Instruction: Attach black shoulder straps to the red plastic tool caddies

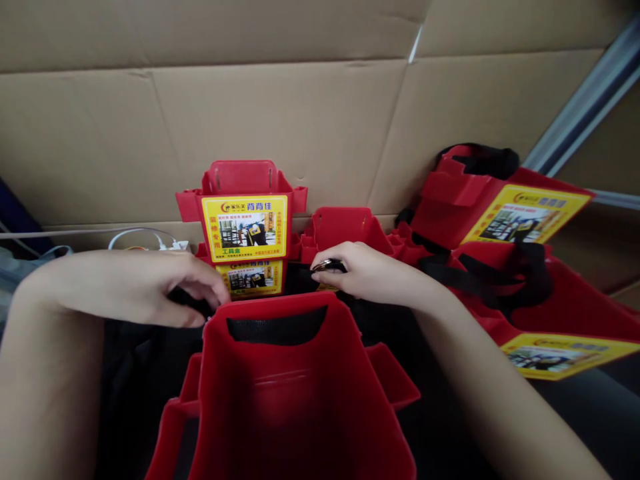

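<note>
Meanwhile, stacked boxes (245, 230) are crowding behind the red box (285, 383), the right hand (353, 270) pinching a metal ring (323, 265), the left hand (183, 287) curling, hold unclear.

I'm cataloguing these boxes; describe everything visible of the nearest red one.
At bottom centre, the red box looks like smooth plastic, its open top facing the camera. Pockets jut from both sides. A black strap crosses inside its far wall, near the rim. The left hand apparently touches its far left corner.
</note>
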A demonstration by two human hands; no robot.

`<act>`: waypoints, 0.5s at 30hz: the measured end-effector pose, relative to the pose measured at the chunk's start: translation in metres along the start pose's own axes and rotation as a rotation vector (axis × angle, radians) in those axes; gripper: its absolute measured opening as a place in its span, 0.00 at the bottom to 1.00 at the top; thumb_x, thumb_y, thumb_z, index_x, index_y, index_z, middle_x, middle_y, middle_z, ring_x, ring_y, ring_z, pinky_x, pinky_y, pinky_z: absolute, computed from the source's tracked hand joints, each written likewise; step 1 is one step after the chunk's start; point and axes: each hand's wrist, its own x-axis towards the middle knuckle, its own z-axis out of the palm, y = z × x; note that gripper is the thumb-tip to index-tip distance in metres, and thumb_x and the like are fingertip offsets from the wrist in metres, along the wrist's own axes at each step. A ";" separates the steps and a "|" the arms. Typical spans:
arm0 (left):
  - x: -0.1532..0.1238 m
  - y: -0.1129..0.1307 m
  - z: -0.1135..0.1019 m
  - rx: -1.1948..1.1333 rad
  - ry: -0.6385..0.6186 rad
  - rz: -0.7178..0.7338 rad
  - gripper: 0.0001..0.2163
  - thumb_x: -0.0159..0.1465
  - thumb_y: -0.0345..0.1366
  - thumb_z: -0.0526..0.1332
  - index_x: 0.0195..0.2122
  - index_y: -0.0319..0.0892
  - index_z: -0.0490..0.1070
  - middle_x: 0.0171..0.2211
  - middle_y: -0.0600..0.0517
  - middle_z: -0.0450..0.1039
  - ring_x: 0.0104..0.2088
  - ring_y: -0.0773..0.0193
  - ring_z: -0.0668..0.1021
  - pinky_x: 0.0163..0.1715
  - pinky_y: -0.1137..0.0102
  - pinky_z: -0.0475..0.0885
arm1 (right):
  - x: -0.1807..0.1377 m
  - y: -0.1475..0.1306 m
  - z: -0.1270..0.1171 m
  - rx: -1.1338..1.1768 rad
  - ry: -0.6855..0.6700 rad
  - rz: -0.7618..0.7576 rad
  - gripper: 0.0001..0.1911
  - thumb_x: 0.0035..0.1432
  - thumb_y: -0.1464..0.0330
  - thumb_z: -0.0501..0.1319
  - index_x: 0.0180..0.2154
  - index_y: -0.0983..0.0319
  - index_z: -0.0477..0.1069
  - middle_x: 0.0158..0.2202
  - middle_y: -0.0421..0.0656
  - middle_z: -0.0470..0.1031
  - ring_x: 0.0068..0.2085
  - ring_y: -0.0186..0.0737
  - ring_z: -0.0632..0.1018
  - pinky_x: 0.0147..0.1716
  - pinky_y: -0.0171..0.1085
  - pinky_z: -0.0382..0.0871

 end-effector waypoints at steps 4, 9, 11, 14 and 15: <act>0.015 0.006 0.006 -0.092 -0.278 0.018 0.11 0.57 0.33 0.61 0.41 0.44 0.76 0.38 0.49 0.76 0.37 0.58 0.77 0.38 0.70 0.71 | 0.001 -0.011 0.003 0.071 0.075 -0.084 0.09 0.56 0.66 0.56 0.29 0.62 0.71 0.27 0.40 0.72 0.27 0.32 0.70 0.27 0.32 0.60; 0.039 0.001 0.013 -0.117 -0.251 0.057 0.08 0.57 0.31 0.59 0.35 0.42 0.77 0.29 0.52 0.76 0.29 0.63 0.75 0.30 0.73 0.70 | -0.002 -0.027 0.009 0.164 0.118 -0.269 0.10 0.60 0.65 0.53 0.33 0.63 0.70 0.30 0.40 0.72 0.31 0.33 0.70 0.31 0.32 0.61; 0.043 0.000 0.015 -0.134 -0.225 0.089 0.08 0.56 0.30 0.59 0.34 0.42 0.77 0.27 0.53 0.75 0.28 0.64 0.74 0.28 0.74 0.69 | -0.004 -0.029 0.011 0.181 -0.015 -0.360 0.11 0.59 0.62 0.55 0.35 0.63 0.70 0.30 0.39 0.72 0.29 0.31 0.70 0.29 0.30 0.61; 0.046 0.000 0.018 -0.140 -0.204 0.104 0.08 0.55 0.28 0.59 0.32 0.41 0.77 0.26 0.53 0.75 0.27 0.65 0.73 0.26 0.76 0.68 | -0.004 -0.028 0.012 0.149 -0.138 -0.464 0.12 0.56 0.61 0.59 0.38 0.62 0.71 0.31 0.39 0.73 0.30 0.31 0.70 0.30 0.30 0.61; 0.047 -0.001 0.018 -0.138 -0.206 0.097 0.08 0.56 0.27 0.58 0.31 0.41 0.76 0.26 0.53 0.74 0.27 0.65 0.73 0.26 0.76 0.68 | -0.004 -0.027 0.012 0.134 -0.141 -0.485 0.12 0.56 0.62 0.59 0.38 0.62 0.72 0.32 0.39 0.74 0.30 0.30 0.70 0.31 0.30 0.61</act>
